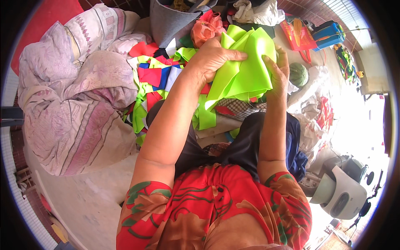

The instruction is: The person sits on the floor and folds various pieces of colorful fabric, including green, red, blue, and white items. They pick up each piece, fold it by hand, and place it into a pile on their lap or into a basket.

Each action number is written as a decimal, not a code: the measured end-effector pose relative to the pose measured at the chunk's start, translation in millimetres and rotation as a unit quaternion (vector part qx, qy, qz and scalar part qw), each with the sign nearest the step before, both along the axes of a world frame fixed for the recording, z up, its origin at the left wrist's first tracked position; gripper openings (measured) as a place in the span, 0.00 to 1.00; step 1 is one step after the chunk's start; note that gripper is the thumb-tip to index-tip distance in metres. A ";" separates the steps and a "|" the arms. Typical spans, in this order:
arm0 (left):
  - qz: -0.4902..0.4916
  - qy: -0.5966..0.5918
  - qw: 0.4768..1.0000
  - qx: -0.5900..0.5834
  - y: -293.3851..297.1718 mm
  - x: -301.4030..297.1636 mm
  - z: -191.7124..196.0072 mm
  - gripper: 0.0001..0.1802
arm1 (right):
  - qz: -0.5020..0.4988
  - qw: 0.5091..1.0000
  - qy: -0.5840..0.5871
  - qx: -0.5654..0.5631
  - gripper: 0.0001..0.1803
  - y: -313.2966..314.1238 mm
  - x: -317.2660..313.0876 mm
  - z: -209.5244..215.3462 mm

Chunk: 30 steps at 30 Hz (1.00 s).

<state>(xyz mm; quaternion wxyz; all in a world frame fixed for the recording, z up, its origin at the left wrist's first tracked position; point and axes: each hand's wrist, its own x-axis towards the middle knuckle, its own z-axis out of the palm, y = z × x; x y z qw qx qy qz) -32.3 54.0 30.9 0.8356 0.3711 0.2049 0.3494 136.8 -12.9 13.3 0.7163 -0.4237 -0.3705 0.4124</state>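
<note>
In the head view, the person holds a folded piece of neon-green fabric [243,68] up between both hands, above the lap and in front of the chest. The left hand [212,56] lies over the fabric's upper left edge, its fingers curled closed across the top and the fingertips pointing right, so the cloth sits just to the right of and under that hand. The right hand [278,68] stands upright against the fabric's right edge, fingers nearly straight and only lightly bent, thumb pressed onto the front of the cloth; the fabric lies directly to the left of this hand, touching its palm. The piece's long axis runs from upper right down to lower left, where a narrower tail hangs toward the lap, below the left wrist. Both hands touch the fabric, the left having the firmer hold. Beyond the left hand, farther from the body, lies a heap of fabric scraps [154,77] in red, blue, white and green, and further left of that a pale floral quilt [75,91]. Just beyond the left hand's knuckles sits a bunch of orange mesh [206,27]. Right of the right hand, near but apart, is a green striped melon [298,74].
</note>
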 end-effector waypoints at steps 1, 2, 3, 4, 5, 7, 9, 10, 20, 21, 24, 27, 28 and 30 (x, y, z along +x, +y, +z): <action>0.010 0.015 1.000 0.006 0.4 -0.1 0.2 0.21 | -0.025 1.000 -0.012 -0.008 0.22 -1.9 -4.8 1.2; 0.033 0.029 0.999 0.025 -2.3 1.2 1.6 0.20 | -0.051 0.998 -0.024 -0.016 0.22 -2.7 -7.4 1.7; 0.049 0.028 0.998 0.034 -3.3 2.2 2.5 0.20 | -0.080 0.994 -0.076 -0.013 0.22 -2.3 -3.7 -2.7; 0.065 0.026 0.997 0.044 -3.9 3.0 3.3 0.20 | -0.110 0.986 -0.127 -0.010 0.23 -1.5 3.0 -11.5; 0.082 0.025 0.995 0.054 -4.6 4.0 4.1 0.20 | -0.140 0.974 -0.178 -0.007 0.23 -1.0 6.9 -16.3; 0.125 0.073 0.984 0.104 -6.6 6.4 5.3 0.20 | -0.123 0.972 -0.200 -0.014 0.29 -7.1 -6.1 -0.7; 0.134 0.095 0.977 0.133 -6.6 7.1 3.9 0.20 | -0.081 0.965 -0.251 0.008 0.33 -6.6 -11.1 2.7; 0.121 0.092 0.979 0.137 -5.2 7.6 0.9 0.19 | 0.008 0.984 -0.177 0.024 0.39 -6.2 -22.9 7.7; 0.023 0.058 0.996 0.060 -1.5 -0.2 -5.7 0.15 | 0.025 0.996 0.026 -0.085 0.21 -6.0 -39.2 -1.3; 0.024 0.055 0.997 0.046 -0.1 -0.3 -6.4 0.15 | 0.019 0.996 0.027 -0.084 0.20 -6.1 -36.0 -0.7; 0.032 0.032 0.998 0.032 0.5 -0.4 -3.0 0.15 | -0.032 0.995 0.052 -0.077 0.15 -1.3 -31.3 -4.9; 0.070 -0.032 0.997 -0.012 -4.1 -2.6 6.2 0.16 | -0.074 0.990 0.112 -0.040 0.12 -0.1 -24.3 -2.1; 0.057 -0.043 0.997 -0.035 -1.5 -5.7 7.0 0.16 | -0.089 0.986 0.140 -0.033 0.12 1.4 -18.6 -0.2; 0.060 -0.029 0.997 -0.048 3.1 -11.9 6.6 0.16 | -0.122 0.977 0.173 -0.005 0.12 6.5 8.6 -12.8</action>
